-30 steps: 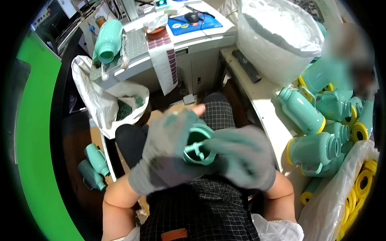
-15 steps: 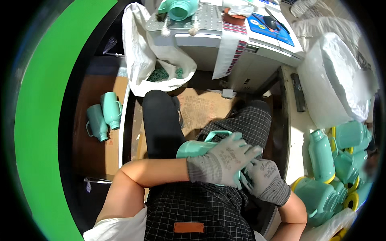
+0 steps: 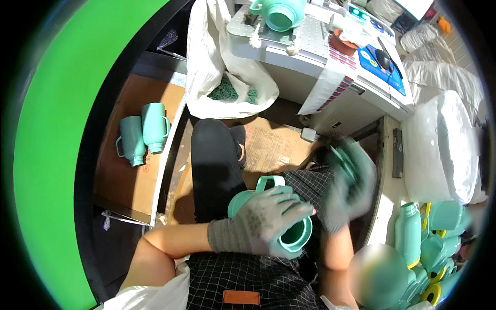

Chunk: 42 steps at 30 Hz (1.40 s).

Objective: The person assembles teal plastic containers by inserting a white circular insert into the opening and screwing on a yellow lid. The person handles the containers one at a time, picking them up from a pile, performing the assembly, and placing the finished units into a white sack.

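Note:
A mint-green plastic jug body [image 3: 239,202] lies across my lap, its handle [image 3: 269,181] pointing away from me and its round open mouth [image 3: 295,233] facing right. My left hand [image 3: 266,219], in a grey knit glove, is closed over the jug's side close to the mouth. My right hand [image 3: 354,188], gloved alike, is raised to the right of the jug, apart from it and smeared by motion. A thin green plastic piece [image 3: 345,163] shows at its fingers; its exact shape is blurred.
Two green jugs [image 3: 155,126] lie in a cardboard-lined bay at left. A white sack [image 3: 206,67] holds green scraps [image 3: 225,92]. Ahead, another jug [image 3: 281,15] rests on a perforated machine plate [image 3: 248,33]. Several green bottles [image 3: 408,230] and a white plastic bag [image 3: 431,150] are at right.
My right hand has left the jug's mouth and swung up and away, with the thin green piece. The mouth now shows. My left hand stays on the jug; the view has shifted.

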{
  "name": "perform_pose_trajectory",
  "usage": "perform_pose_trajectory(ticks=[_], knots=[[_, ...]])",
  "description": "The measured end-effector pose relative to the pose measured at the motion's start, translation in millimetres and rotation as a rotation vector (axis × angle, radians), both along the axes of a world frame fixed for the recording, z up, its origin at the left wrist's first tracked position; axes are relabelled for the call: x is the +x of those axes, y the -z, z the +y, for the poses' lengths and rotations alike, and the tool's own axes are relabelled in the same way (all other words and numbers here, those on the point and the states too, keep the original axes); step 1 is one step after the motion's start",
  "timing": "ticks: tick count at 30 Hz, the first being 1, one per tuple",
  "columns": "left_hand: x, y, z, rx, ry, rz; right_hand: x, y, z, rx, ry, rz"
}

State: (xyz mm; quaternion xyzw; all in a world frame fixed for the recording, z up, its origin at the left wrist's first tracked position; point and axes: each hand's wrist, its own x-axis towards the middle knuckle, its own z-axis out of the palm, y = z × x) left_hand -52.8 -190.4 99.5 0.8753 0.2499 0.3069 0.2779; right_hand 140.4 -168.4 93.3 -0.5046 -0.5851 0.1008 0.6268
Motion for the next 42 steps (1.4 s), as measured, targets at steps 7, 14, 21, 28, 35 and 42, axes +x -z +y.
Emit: perform_pose_trajectory(ticks=[7,14,21,28,35,42], knots=[[-2.0,-4.9,14.2,-0.025,0.001,-0.021,-43.3,52.8,170.2,-0.071,-0.081,-0.298],[-25.0,0.4,39.2,-0.206,-0.06,-0.147,107.5,-39.3,39.1,0.131,0.292,-0.783],[42.4,-0.9,48.7,-0.075,0.134,-0.075,308.6,-159.2,-39.4,0.063,0.996,-0.816],[51.4,9.4,50.9,-0.083,0.123,-0.006,358.7,-159.9,13.0,-0.803,0.954,-0.871],[43.7,12.0,59.0,-0.04,0.094,0.059,352.4,-157.2,-1.2,-0.398,0.849,-0.588],[35.9,21.2,43.8,-0.267,-0.074,0.049,134.6,-74.5,-27.0,-0.26,-0.059,-0.41]])
